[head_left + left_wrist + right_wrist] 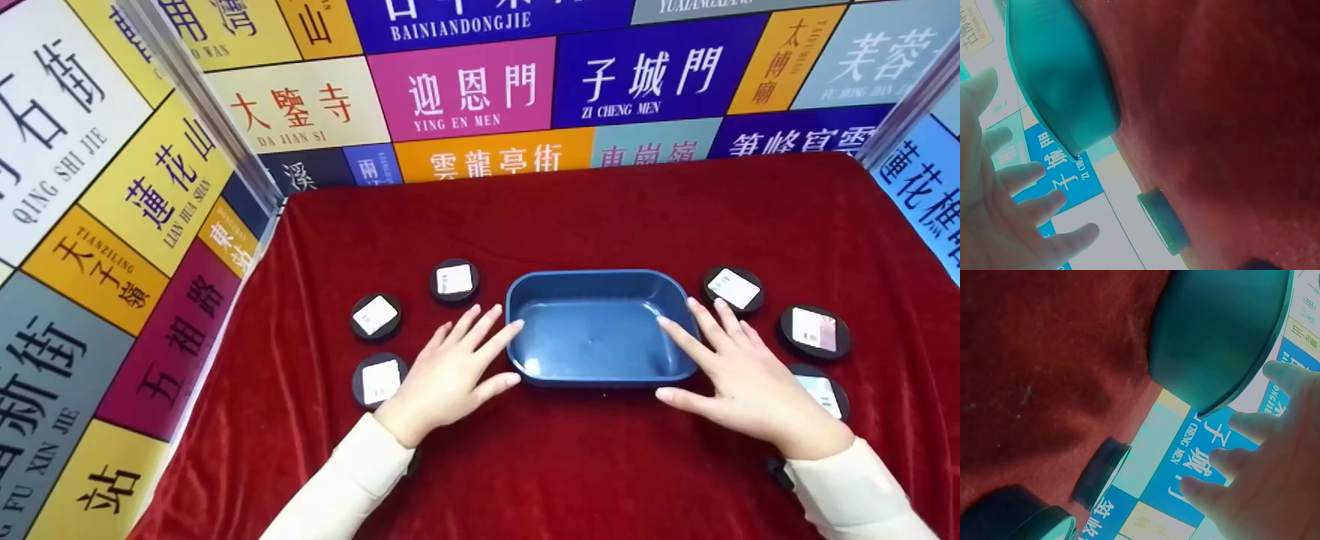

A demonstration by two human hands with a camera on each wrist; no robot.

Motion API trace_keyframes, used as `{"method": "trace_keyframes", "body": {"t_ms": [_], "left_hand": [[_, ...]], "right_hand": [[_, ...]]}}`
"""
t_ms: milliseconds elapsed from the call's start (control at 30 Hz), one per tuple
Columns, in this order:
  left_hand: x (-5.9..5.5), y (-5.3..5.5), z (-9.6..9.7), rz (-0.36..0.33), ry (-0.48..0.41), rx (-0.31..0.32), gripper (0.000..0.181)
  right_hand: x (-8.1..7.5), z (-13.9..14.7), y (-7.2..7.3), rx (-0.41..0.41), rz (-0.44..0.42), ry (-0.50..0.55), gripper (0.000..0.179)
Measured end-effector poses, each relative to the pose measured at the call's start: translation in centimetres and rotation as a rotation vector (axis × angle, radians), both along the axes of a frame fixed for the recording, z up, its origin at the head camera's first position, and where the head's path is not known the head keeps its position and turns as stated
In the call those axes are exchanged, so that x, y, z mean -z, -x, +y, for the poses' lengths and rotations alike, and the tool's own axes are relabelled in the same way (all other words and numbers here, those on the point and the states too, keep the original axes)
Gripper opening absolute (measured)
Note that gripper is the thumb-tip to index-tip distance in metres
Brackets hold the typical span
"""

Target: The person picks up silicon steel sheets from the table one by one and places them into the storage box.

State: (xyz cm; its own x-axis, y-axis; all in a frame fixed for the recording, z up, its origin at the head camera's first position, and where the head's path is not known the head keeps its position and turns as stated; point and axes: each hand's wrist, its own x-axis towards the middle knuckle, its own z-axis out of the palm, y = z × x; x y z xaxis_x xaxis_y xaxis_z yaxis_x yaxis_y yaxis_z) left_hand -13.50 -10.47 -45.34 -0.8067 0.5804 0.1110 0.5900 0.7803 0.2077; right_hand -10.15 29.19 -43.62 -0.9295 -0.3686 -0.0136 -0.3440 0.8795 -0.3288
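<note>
A blue rectangular basin (600, 337) with rounded corners sits on the red cloth, with nothing inside it. At its left side is my left hand (454, 367), fingers spread and fairly straight, the index fingertip by the rim. My right hand (742, 375) mirrors it at the right side, fingers spread, the index fingertip over the rim. In the left wrist view the left hand (1010, 191) is beside the basin (1067, 79) and grips nothing. The right wrist view likewise shows the right hand (1275, 444) loose beside the basin (1213, 332).
Round black discs with white labels lie on both sides: an upper left disc (454, 280), a middle left disc (376, 316), a lower left disc (380, 380), an upper right disc (734, 289), a middle right disc (814, 331) and a partly covered disc (825, 394). Lettered panels (465, 90) stand behind the red-covered table (570, 217).
</note>
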Motion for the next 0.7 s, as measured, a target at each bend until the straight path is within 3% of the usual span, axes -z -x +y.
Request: {"method": "trace_keyframes", "body": {"t_ms": [367, 700], "left_hand": [[0.2, 0.2, 1.0, 0.249, -0.042, 0.164, 0.045], [0.5, 0.1, 2.1, 0.287, -0.084, 0.281, 0.027]], "right_hand": [[0.1, 1.1, -0.3, 0.030, 0.048, 0.003, 0.088], [0.0, 2.1, -0.7, 0.061, 0.014, -0.011, 0.089]]}}
